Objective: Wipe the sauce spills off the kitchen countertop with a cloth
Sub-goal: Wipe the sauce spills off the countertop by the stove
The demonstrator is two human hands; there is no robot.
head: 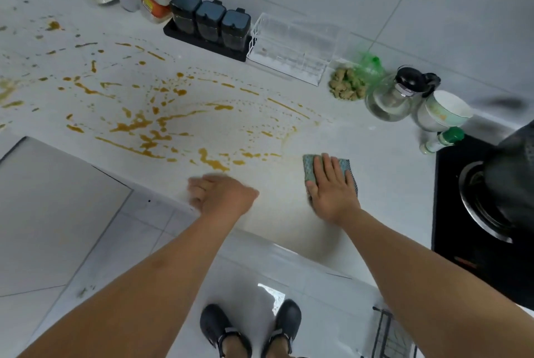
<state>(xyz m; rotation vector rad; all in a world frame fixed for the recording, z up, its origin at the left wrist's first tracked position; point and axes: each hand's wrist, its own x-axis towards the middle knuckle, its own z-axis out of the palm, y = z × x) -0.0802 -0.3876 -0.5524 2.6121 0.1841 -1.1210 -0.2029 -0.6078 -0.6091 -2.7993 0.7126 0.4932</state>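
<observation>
So the bench (390, 161) runs diagonally here, front edge right by the person's feet, and the stretch between the two hands near that edge looks mostly wiped, just a faint yellowish smear. The sauce spills (150, 129) cover the middle and left, orange-brown streaks and dots fanning out toward the back wall. Open room on the right ends at the black cooktop (462, 213); the back is lined with a rack of three dark jars (209, 22), a clear box (291, 48), a glass kettle (396, 97) and stacked bowls (442, 111).

Right hand (331, 187) lies flat on the green cloth (310, 166), fingers straight and pressing it onto the bench, just right of the last spills. Left hand (222, 194) sits at the front edge, fingers loosely curled, holding nothing, a bit blurry.
</observation>
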